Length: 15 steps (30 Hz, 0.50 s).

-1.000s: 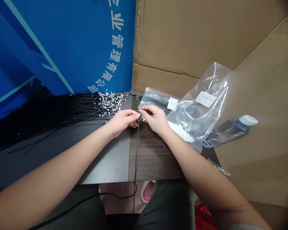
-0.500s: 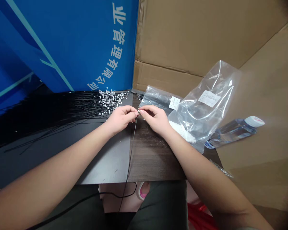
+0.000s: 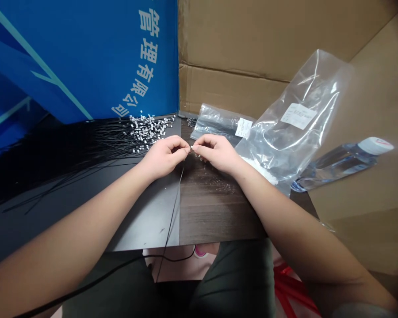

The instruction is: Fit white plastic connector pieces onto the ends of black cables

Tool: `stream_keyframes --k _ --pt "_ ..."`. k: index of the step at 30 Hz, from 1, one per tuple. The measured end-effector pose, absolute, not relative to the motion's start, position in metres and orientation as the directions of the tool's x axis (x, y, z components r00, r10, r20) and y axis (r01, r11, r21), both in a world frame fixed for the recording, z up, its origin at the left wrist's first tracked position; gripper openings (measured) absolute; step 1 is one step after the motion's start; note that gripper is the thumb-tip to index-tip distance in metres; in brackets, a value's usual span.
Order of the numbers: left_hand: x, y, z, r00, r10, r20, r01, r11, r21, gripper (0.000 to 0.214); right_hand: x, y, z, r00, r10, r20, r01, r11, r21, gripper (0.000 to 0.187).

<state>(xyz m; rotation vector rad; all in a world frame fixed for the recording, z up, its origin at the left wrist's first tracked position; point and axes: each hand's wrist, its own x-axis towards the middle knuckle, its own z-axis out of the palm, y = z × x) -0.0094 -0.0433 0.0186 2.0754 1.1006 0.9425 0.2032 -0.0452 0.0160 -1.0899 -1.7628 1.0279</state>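
My left hand [image 3: 166, 155] is closed in a pinch on the top end of a thin black wire [image 3: 172, 207] that hangs down across the table edge toward my lap. My right hand [image 3: 215, 152] pinches a tiny white connector [image 3: 192, 147] right at the wire's tip, fingertips of both hands touching. Behind my left hand lies a heap of black wires [image 3: 69, 150] ending in several small white connectors [image 3: 147, 130].
Dark table [image 3: 205, 212] with a grey mat [image 3: 142, 221] on its left. A clear plastic bag [image 3: 295, 128] with white parts and a smaller bag [image 3: 219, 121] lie at the right. A water bottle [image 3: 345, 161] lies beyond them. Blue panel [image 3: 86, 57] and cardboard wall [image 3: 268, 39] behind.
The camera has tilted and shifted a little. Both hands stay pinched together at the wire's tip; the hanging wire now slants further left.
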Motion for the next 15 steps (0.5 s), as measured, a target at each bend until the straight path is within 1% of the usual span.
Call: stream_keyframes --k 5,10,15 --pt "-0.0095 -0.0434 0.0207 0.432 0.84 0.329 0.454 -0.517 0.725 0.021 0.2027 -0.0456 0.0162 -0.311 0.938 0.154 0.238 0.234 -0.943 0.011" --pt "-0.0095 -0.0449 0.0245 0.449 0.838 0.31 0.493 -0.522 0.696 0.021 0.2029 -0.0458 0.017 -0.315 0.939 0.138 0.266 0.226 -0.937 0.009" --pt "-0.0082 -0.0456 0.0241 0.412 0.865 0.287 0.528 -0.483 0.699 0.022 0.2012 -0.0463 0.0172 -0.308 0.936 0.17 0.269 0.257 -0.928 0.011"
